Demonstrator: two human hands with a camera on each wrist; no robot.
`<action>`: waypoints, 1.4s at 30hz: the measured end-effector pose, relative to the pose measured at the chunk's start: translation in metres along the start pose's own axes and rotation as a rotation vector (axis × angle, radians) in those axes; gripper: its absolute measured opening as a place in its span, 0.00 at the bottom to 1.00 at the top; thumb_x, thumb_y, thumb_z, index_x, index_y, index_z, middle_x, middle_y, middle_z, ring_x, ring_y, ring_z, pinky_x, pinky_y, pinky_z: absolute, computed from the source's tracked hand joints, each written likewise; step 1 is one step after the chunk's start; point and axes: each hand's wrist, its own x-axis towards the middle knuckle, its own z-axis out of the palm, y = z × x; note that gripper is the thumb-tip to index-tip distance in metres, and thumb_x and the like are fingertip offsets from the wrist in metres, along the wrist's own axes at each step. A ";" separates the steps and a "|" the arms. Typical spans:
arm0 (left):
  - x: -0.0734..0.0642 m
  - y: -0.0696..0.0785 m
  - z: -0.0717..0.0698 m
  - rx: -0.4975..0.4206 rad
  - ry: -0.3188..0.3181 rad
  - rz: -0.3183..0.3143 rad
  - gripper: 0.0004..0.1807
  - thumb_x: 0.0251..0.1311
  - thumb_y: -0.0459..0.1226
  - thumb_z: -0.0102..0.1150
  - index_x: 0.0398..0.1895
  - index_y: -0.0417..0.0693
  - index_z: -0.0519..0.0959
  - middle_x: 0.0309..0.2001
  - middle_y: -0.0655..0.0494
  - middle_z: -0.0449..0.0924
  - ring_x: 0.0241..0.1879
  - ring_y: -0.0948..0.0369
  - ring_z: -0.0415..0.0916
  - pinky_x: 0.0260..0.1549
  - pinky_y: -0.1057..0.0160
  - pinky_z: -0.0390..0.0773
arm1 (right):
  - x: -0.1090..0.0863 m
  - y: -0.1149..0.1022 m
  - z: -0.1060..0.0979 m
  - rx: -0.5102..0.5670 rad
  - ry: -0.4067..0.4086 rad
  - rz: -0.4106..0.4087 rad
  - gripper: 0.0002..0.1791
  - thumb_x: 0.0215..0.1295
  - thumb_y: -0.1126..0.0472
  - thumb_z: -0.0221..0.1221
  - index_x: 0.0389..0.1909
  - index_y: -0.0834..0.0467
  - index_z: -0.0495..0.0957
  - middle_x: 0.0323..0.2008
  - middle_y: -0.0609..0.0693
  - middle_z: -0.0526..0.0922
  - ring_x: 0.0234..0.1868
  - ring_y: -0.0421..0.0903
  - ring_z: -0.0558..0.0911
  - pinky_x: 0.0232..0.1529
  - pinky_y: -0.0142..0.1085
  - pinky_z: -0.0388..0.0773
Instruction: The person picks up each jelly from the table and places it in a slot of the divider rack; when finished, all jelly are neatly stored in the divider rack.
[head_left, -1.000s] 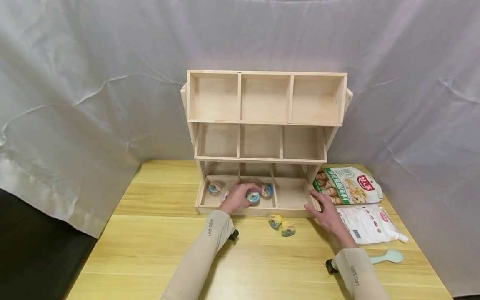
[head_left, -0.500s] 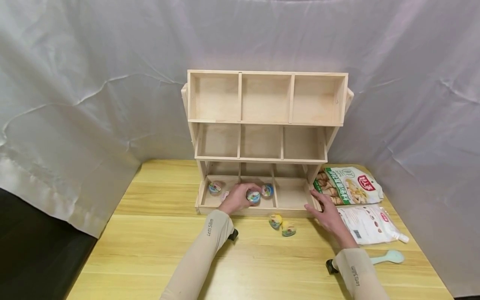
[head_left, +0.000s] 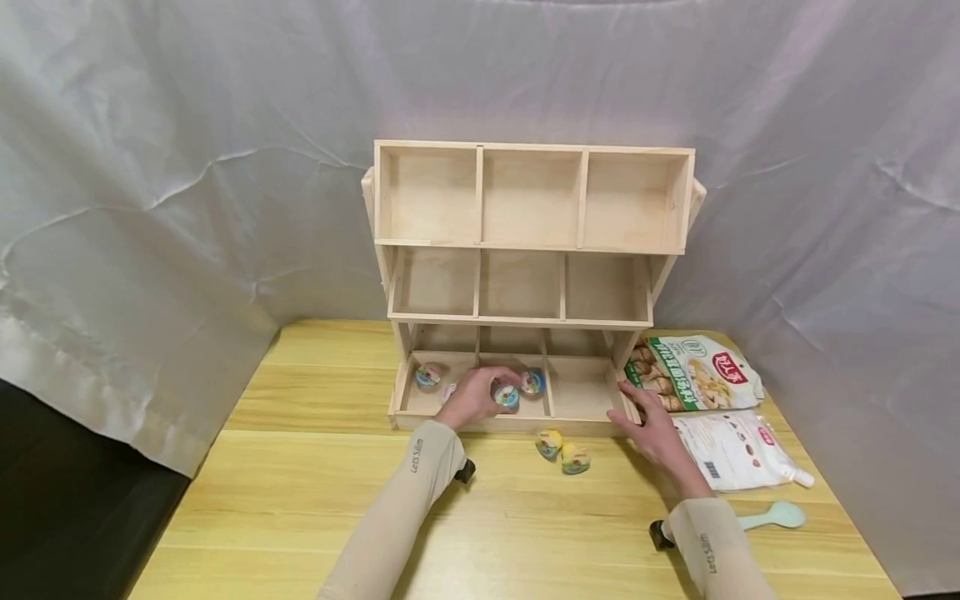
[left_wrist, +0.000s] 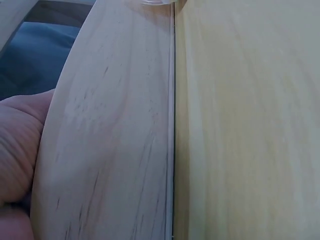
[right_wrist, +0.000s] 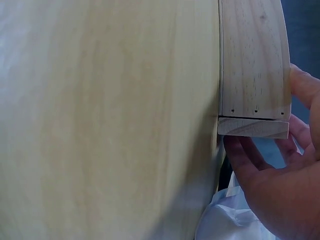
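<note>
Left hand [head_left: 474, 393] is reaching into the bottom tier of the wooden rack [head_left: 540, 425], its fingers curving round a blue-rimmed snack cup [head_left: 507, 398] in the middle compartment. The hand is covering part of that cup; how hard the fingers are pressing, cannot tell. A second blue-rimmed cup [head_left: 533, 382] is sitting just beside it. A pink cup [head_left: 447, 393] in the left compartment is showing only partly past the hand. The left wrist view is catching a sliver of hand behind the front board; fingertips out of sight.

Right hand [head_left: 658, 429] is gripping the rack's right end, fingers wrapping round the end panel, some tips hidden behind the wood. Right sleeve [head_left: 708, 533] is cutting off the pale green spoon's [head_left: 783, 514] handle.

Against half a second ago: both hands are keeping their places, cups are staying in the same compartments, and the head view is drifting very slightly.
</note>
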 end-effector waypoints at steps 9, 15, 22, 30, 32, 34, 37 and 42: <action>-0.004 0.002 -0.003 -0.045 0.013 -0.025 0.28 0.49 0.42 0.82 0.56 0.57 0.84 0.52 0.62 0.87 0.53 0.60 0.82 0.61 0.54 0.79 | 0.001 0.001 0.001 0.006 0.009 -0.015 0.38 0.76 0.50 0.60 0.78 0.64 0.61 0.70 0.70 0.63 0.72 0.70 0.64 0.71 0.67 0.63; -0.011 0.003 -0.009 -0.122 0.028 -0.020 0.29 0.54 0.44 0.79 0.61 0.55 0.82 0.60 0.61 0.83 0.62 0.54 0.79 0.67 0.46 0.74 | 0.000 0.000 0.002 0.003 0.009 -0.021 0.37 0.76 0.51 0.60 0.77 0.65 0.61 0.71 0.70 0.63 0.71 0.70 0.64 0.70 0.67 0.63; -0.028 0.004 -0.029 -0.002 0.150 0.024 0.28 0.60 0.44 0.75 0.64 0.51 0.80 0.63 0.54 0.82 0.64 0.48 0.77 0.66 0.42 0.74 | -0.001 -0.002 0.002 -0.002 0.008 -0.018 0.37 0.76 0.51 0.60 0.78 0.64 0.61 0.71 0.70 0.63 0.72 0.71 0.64 0.70 0.68 0.63; -0.055 -0.018 -0.064 0.051 0.267 0.020 0.26 0.62 0.42 0.73 0.63 0.50 0.81 0.62 0.51 0.82 0.64 0.47 0.75 0.68 0.38 0.70 | 0.000 -0.002 -0.001 -0.012 0.004 -0.007 0.38 0.77 0.50 0.60 0.78 0.63 0.60 0.71 0.69 0.63 0.71 0.70 0.64 0.70 0.68 0.63; -0.062 -0.026 -0.071 0.037 0.289 0.011 0.26 0.62 0.42 0.74 0.62 0.48 0.81 0.61 0.49 0.82 0.64 0.45 0.75 0.67 0.38 0.69 | 0.000 -0.002 -0.001 -0.013 0.002 -0.003 0.38 0.77 0.49 0.60 0.78 0.63 0.60 0.71 0.69 0.63 0.71 0.70 0.64 0.70 0.68 0.63; -0.069 -0.034 -0.077 0.042 0.309 -0.008 0.26 0.61 0.41 0.74 0.62 0.47 0.80 0.61 0.47 0.82 0.63 0.44 0.74 0.66 0.39 0.70 | 0.000 -0.001 -0.001 -0.015 0.004 -0.002 0.38 0.77 0.49 0.60 0.78 0.63 0.60 0.71 0.69 0.63 0.71 0.70 0.64 0.70 0.68 0.63; -0.079 -0.043 -0.084 0.049 0.334 -0.052 0.28 0.60 0.42 0.75 0.63 0.46 0.79 0.61 0.45 0.81 0.63 0.44 0.73 0.64 0.39 0.72 | 0.000 0.000 -0.001 -0.015 0.007 -0.003 0.38 0.76 0.49 0.60 0.78 0.62 0.60 0.71 0.68 0.63 0.72 0.70 0.64 0.70 0.68 0.63; -0.093 -0.054 -0.088 0.034 0.324 -0.136 0.34 0.60 0.44 0.75 0.69 0.46 0.75 0.69 0.44 0.74 0.69 0.42 0.67 0.68 0.36 0.68 | 0.000 0.000 0.000 -0.014 0.003 -0.007 0.38 0.77 0.48 0.60 0.78 0.62 0.60 0.71 0.68 0.63 0.72 0.71 0.64 0.70 0.69 0.62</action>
